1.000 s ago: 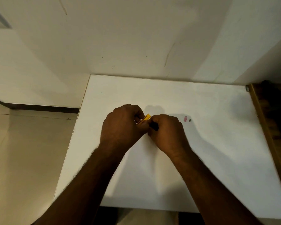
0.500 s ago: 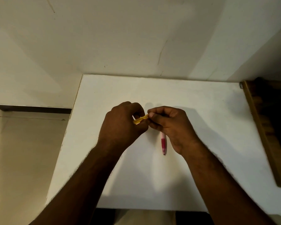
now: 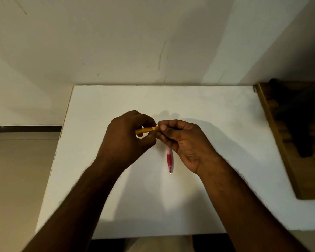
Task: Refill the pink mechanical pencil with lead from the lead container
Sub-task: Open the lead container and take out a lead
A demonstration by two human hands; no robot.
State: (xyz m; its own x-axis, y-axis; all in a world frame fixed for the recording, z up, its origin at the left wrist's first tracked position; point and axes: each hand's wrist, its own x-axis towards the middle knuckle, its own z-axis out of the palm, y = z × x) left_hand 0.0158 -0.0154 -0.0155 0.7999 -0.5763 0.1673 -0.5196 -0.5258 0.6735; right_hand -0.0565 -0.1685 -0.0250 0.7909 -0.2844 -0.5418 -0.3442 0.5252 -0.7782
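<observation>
Both hands meet: left hand (image 3: 124, 137) grips the yellow lead container (image 3: 146, 130); right hand (image 3: 182, 140) holds the pink mechanical pencil (image 3: 169, 158) while pinching the container's end. We judge lead extraction underway; next needs a stick drawn gently.

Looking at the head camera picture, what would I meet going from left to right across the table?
Left hand → yellow lead container → pink pencil → right hand → wooden piece at the table's right edge.

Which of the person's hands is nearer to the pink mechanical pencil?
Right. The right hand holds the pink mechanical pencil, which hangs below its fingers; the left hand sits apart to the left, gripping the yellow lead container.
</observation>
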